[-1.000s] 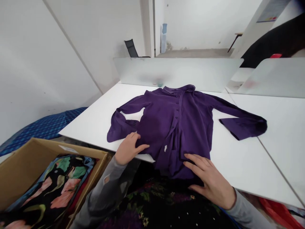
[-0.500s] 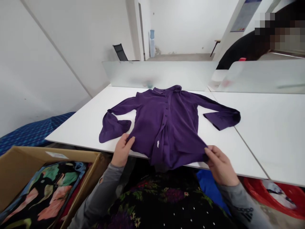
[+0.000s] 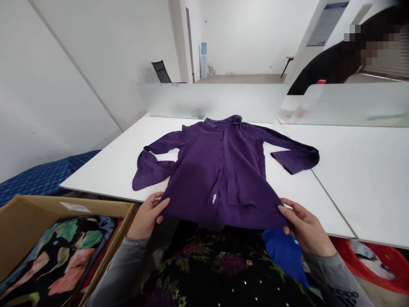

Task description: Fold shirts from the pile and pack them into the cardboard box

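A purple button-up shirt [image 3: 198,170] lies face up on the white table [image 3: 105,157], its collar toward the far side. Both sleeves are spread outward and bent back at the ends. My left hand [image 3: 147,215] pinches the hem at its left corner, thumb on top. At the right corner, my right hand [image 3: 305,226] grips the hem the same way. The hem is stretched between the hands over the table's near edge. A small white patch shows near the bottom of the placket.
An open cardboard box [image 3: 131,209] with folded printed clothes [image 3: 60,260] stands at the lower left. Frosted dividers [image 3: 217,100] line the table's back edge. Beyond them at right is another person [image 3: 322,68]. A red bag [image 3: 383,260] lies below the table at right.
My hands have moved apart, the left one outward to the left and the right one slightly right. The shirt's hem is now wider and flatter, with fewer folds at the front.
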{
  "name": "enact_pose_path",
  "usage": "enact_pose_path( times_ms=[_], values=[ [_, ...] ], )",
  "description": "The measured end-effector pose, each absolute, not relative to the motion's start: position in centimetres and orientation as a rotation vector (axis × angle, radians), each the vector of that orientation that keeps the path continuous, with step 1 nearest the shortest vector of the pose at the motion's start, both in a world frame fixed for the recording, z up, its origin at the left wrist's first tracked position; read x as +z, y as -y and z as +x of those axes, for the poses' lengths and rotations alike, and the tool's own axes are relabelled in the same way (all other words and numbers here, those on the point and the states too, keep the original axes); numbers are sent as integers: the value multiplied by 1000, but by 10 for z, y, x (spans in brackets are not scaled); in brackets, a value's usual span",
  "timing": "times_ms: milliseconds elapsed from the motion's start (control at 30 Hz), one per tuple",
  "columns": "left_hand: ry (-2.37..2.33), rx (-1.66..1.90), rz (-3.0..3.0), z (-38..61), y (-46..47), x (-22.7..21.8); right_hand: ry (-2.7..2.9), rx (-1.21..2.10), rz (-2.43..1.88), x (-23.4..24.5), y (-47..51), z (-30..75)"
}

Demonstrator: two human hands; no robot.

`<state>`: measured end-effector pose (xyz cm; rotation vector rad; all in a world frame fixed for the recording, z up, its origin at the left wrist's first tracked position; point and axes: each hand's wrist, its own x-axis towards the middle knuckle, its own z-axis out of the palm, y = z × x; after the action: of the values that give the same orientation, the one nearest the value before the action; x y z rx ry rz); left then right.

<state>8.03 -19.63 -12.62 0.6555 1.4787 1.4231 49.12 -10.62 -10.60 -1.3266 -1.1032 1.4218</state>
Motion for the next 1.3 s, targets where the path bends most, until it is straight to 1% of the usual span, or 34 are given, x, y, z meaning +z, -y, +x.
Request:
enact_pose_path(
  times_ms=[133,200,333,400,500,600,667,767,867,900,967,1000,1067,1167,1300],
  values=[
    [-1369,1365,629,83,205,-126,1428,1468,-1403,-108,108,495],
    [-1339,1415,646,86,208,-125,1501,1442,-1408,-108,111,493],
    [-1235,1564,650,94,211,-124,1319,1518,-1234,-104,118,485],
    [-1237,1599,629,98,212,-123,1224,1579,-1164,-103,121,484],
    [-1279,1651,610,101,212,-122,1125,1587,-1117,-102,121,485],
    [-1450,1656,651,97,216,-124,1087,1540,-1125,-102,122,487],
    [-1656,1543,747,92,223,-129,1141,1531,-1156,-103,124,488],
    [-2058,1305,987,84,236,-139,1339,1568,-1242,-109,128,490],
    [-2437,1331,1234,85,246,-144,1602,1514,-1379,-116,131,495],
    [-2473,1357,1347,87,248,-143,1678,1466,-1423,-117,131,497],
    [-2363,1320,1633,97,245,-140,1801,1293,-1493,-119,132,501],
    [-2255,1261,1773,103,241,-138,1850,1150,-1518,-119,132,502],
    [-2066,1139,2008,117,229,-132,1908,756,-1529,-118,130,501],
    [-1939,983,2252,141,205,-125,1983,196,-1403,-113,123,493],
    [-1952,773,2366,168,176,-121,2235,-210,-1259,-110,110,473]
  ],
)
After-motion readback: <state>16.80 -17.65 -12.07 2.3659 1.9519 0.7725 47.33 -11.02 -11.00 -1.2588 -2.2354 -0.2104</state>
